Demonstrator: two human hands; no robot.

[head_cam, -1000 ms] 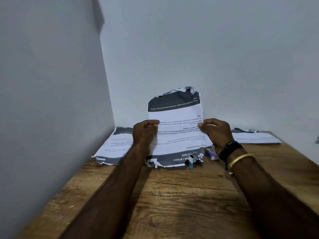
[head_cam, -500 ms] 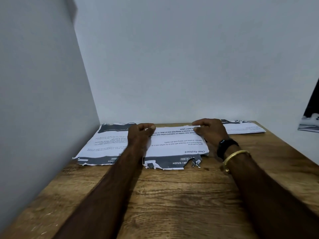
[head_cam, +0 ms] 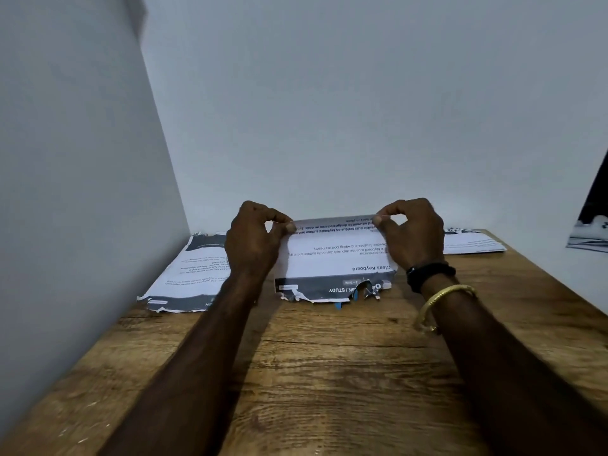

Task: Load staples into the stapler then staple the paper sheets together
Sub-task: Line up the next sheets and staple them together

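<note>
Pale grey walls meet in a corner at the upper left of the frame, and a brown wood-grain surface fills the lower half. Three printed paper sheets with torn dark bands lie across its far side. A left sheet lies flat near the corner, a right sheet lies flat at the far right behind the wrist, and a centre sheet sits between them, its print upside down to the camera. A dark print shows at the right edge of the frame, apart from the rest. The left hand and the right hand each pinch one end of the centre sheet's raised far edge, each grip clamped thumb against forefinger on the paper, while the torn near edge rests on the surface. That held edge runs left to right across the frame, level between the hands. A black band and a gold bangle circle the right wrist. Smallest, a blue piece peeks from under the torn near edge, lower in the frame than both grips and about midway between them. I judge it to be the stapler or its staples but cannot tell which, and no box with contents shows. Reaching it likely means laying the sheet aside first.
</note>
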